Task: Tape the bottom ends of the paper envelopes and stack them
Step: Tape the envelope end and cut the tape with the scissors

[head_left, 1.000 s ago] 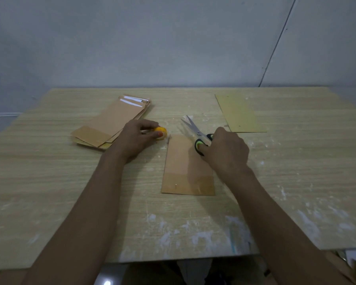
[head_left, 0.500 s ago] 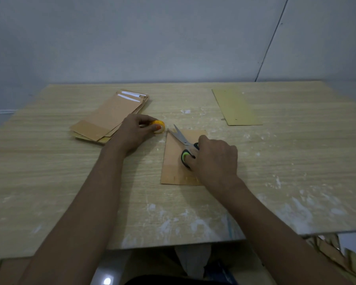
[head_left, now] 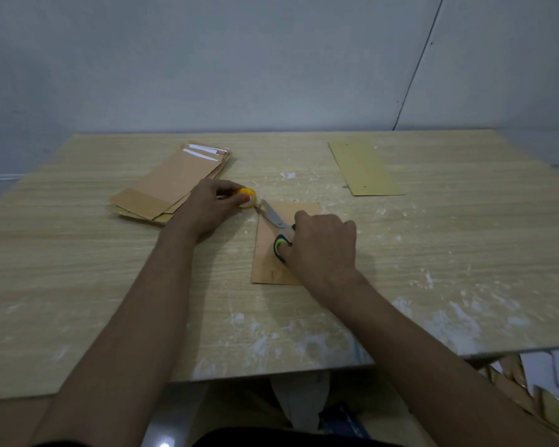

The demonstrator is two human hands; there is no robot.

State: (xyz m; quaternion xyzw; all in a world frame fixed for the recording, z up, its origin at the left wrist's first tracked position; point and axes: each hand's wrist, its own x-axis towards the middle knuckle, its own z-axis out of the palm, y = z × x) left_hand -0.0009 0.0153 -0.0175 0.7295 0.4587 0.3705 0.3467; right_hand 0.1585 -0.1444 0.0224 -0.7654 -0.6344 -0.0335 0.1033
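A brown paper envelope [head_left: 268, 253] lies flat in the middle of the wooden table [head_left: 78, 269]. My right hand [head_left: 320, 250] grips green-and-black scissors [head_left: 276, 222] over it, blades pointing up-left toward a yellow tape roll [head_left: 248, 198]. My left hand [head_left: 210, 208] holds that roll on the table just left of the envelope's top corner. The scissor tips sit right beside the roll, where a short strip of tape seems to run. A stack of brown envelopes [head_left: 171, 183] lies left of my left hand.
A single yellowish envelope [head_left: 363, 169] lies at the back right of the table. White smears mark the table's front and right. Cardboard scraps and paper [head_left: 530, 382] lie on the floor below the table's right front edge. A grey wall stands behind.
My right hand has swung the scissors left and toward me, over the envelope, until the blade tips reach the tape roll. My left hand still holds the roll in the same place.
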